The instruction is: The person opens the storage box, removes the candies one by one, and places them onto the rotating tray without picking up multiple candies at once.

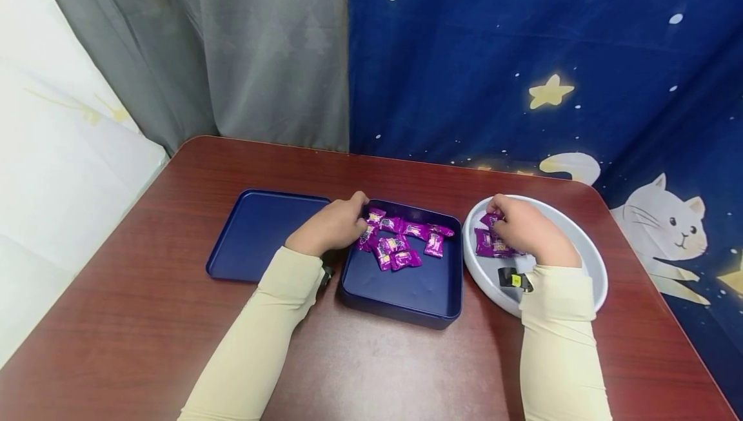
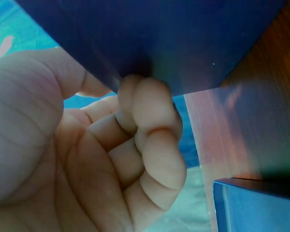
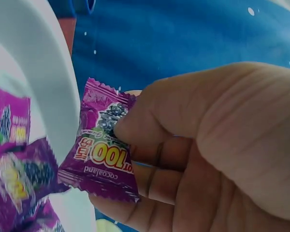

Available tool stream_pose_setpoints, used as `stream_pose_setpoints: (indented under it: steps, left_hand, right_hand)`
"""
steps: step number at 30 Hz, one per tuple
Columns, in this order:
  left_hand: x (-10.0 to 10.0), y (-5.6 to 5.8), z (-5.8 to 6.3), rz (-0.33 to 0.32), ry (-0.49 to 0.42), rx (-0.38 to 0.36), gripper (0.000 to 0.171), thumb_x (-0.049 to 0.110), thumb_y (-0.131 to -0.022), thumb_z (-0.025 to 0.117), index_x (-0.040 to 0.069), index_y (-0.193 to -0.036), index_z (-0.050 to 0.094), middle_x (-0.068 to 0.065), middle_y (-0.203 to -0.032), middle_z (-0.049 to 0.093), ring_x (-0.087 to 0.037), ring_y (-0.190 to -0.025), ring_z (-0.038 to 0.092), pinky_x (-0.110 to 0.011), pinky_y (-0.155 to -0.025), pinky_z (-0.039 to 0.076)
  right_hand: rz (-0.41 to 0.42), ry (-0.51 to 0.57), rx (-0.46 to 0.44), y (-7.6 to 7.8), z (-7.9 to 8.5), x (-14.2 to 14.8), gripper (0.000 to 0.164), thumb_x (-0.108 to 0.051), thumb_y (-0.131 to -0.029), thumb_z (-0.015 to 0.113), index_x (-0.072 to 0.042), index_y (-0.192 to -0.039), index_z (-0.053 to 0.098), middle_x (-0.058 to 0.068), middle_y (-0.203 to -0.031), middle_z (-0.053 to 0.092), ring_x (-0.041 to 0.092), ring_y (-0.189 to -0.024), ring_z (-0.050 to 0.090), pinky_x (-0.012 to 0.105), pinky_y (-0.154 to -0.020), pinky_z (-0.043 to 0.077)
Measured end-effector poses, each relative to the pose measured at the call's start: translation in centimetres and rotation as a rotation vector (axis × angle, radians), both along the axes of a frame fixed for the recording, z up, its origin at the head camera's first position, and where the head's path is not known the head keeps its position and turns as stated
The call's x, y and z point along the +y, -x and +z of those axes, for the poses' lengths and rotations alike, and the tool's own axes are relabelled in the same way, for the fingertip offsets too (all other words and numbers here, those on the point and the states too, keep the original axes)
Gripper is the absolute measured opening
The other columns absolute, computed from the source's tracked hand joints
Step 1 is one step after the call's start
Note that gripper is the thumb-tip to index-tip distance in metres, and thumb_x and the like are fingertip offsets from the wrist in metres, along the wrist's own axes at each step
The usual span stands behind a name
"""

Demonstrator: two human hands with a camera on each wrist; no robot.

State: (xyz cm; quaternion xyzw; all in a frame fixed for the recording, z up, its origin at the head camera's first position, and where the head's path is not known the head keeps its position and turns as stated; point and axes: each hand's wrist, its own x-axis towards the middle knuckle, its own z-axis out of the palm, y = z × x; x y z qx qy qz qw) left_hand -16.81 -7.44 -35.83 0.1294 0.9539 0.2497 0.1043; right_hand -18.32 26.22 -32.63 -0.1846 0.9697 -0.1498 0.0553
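Observation:
Purple wrapped candies (image 1: 415,230) lie mostly toward the back of a dark blue rectangular box (image 1: 400,292). At the box's back left corner is my left hand (image 1: 332,224); in the left wrist view its thumb and curled fingers (image 2: 157,108) pinch the wall at the rim. Over a white round tray (image 1: 598,279) is my right hand (image 1: 534,231). Between its thumb and fingers it pinches one purple candy (image 3: 106,145) with a grape picture, beside the tray's rim in the right wrist view. More purple candies (image 3: 24,176) lie in the tray.
A flat dark blue lid (image 1: 255,234) lies on the reddish-brown table (image 1: 145,266) left of the box. Grey and blue curtains (image 1: 278,53) hang behind the table's back edge. A white cloth (image 1: 69,169) hangs at the left.

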Motion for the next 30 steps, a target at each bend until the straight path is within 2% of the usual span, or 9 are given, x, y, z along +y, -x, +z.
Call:
stream_pose_setpoints:
  steps: [7, 12, 23, 30]
  left_hand:
    - [0.0, 0.0, 0.0, -0.014, -0.005, 0.021, 0.042, 0.018, -0.091, 0.049, 0.008, -0.131, 0.04, -0.009, -0.089, 0.061, -0.021, -0.077, 0.056, -0.039, -0.076, 0.048]
    - [0.0, 0.0, -0.1, -0.009, -0.003, 0.018, 0.042, 0.018, -0.091, 0.05, 0.009, -0.131, 0.04, -0.009, -0.089, 0.061, -0.021, -0.077, 0.056, -0.039, -0.075, 0.048]
    - [0.0, 0.0, -0.1, -0.008, -0.014, 0.008, 0.042, 0.018, -0.091, 0.049, 0.009, -0.131, 0.039, -0.009, -0.088, 0.06, -0.021, -0.08, 0.055, -0.039, -0.077, 0.047]
    - [-0.1, 0.0, -0.1, -0.01, -0.019, 0.008, 0.043, 0.018, -0.091, 0.05, 0.008, -0.132, 0.039, -0.009, -0.091, 0.061, -0.021, -0.08, 0.055, -0.04, -0.079, 0.048]
  right_hand:
    - [-0.059, 0.0, -0.015, 0.4, -0.8, 2.1, 0.028, -0.002, -0.082, 0.05, 0.003, -0.109, 0.054, 0.023, -0.094, 0.061, 0.032, -0.081, 0.055, 0.052, -0.076, 0.046]
    - [-0.092, 0.008, -0.042, 0.4, -1.1, 2.9, 0.028, -0.003, -0.082, 0.051, 0.003, -0.109, 0.054, 0.025, -0.095, 0.061, 0.03, -0.079, 0.056, 0.049, -0.071, 0.048]
    - [-0.129, -0.018, -0.158, 0.4, -1.2, 2.8, 0.031, -0.003, -0.082, 0.053, 0.003, -0.112, 0.054, 0.023, -0.096, 0.061, 0.025, -0.073, 0.057, 0.044, -0.066, 0.049]
    - [-0.132, -0.029, -0.163, 0.5, -1.4, 2.7, 0.032, -0.002, -0.081, 0.054, 0.002, -0.113, 0.055, 0.023, -0.096, 0.062, 0.025, -0.074, 0.057, 0.044, -0.068, 0.049]
